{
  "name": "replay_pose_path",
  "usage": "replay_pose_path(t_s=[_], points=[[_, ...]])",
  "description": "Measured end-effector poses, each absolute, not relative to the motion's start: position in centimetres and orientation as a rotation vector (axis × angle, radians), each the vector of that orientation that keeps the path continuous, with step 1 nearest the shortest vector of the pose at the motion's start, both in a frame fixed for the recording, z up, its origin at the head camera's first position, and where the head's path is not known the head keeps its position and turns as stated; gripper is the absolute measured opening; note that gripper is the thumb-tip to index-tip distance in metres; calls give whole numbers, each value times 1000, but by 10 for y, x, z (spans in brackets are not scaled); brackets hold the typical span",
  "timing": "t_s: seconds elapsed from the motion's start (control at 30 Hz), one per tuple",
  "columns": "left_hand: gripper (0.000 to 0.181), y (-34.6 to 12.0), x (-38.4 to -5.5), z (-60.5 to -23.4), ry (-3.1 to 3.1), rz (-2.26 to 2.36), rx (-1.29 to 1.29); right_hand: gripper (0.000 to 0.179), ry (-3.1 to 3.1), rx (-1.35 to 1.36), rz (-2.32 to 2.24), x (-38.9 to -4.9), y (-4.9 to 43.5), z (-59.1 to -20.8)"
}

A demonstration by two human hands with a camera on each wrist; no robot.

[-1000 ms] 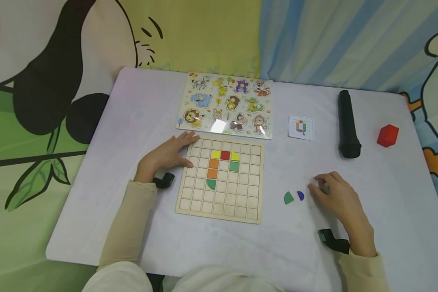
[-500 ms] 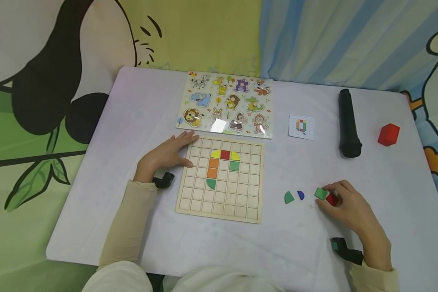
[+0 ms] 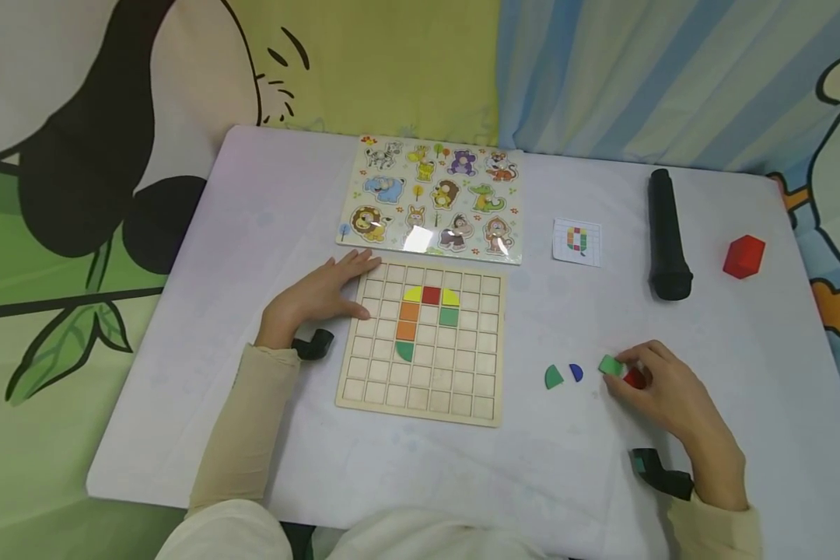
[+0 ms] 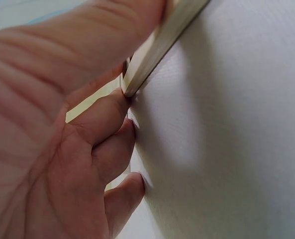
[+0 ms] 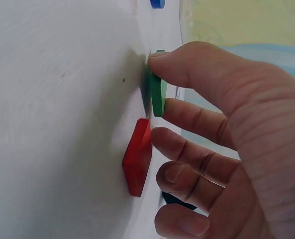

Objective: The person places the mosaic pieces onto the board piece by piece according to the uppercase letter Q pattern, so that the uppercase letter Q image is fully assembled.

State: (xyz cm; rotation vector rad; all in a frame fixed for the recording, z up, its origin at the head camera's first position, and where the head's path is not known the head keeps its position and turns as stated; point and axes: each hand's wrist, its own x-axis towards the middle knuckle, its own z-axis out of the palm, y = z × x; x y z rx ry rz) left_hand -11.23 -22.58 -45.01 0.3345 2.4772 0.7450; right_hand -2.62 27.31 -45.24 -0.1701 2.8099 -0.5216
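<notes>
There are eleven pieces, two hands, two boards, one card, one red block and one black tube.

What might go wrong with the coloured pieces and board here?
The right hand pinches a green square close to a red piece, which it might knock. The green wedge and blue half-round lie between that hand and the board, so a low sweep could scatter them. The left hand touches the board; a push might shift it.

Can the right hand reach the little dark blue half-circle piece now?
Probably yes: the dark blue half-circle piece lies close by, uncovered, though the right hand pinches a green square piece, which may need setting down first.
</notes>
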Motion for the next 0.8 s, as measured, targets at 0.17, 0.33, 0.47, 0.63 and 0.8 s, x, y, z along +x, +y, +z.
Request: replay_pose_path(t_s=[0.17, 0.33, 0.47, 0.63, 0.8], points=[[95, -226, -112, -450, 2475, 742, 329, 40, 2817, -213, -541, -30, 264, -449], [96, -226, -112, -451, 2475, 742, 327, 37, 2819, -269, -554, -38, 250, -443], [96, -228, -113, -450, 2468, 755, 340, 37, 2805, -302, -561, -46, 237, -439], [96, -229, -112, -450, 2459, 763, 364, 36, 2783, -365, -576, -52, 222, -438], [95, -228, -110, -446, 2459, 769, 356, 33, 2769, -441, -589, -58, 202, -435]])
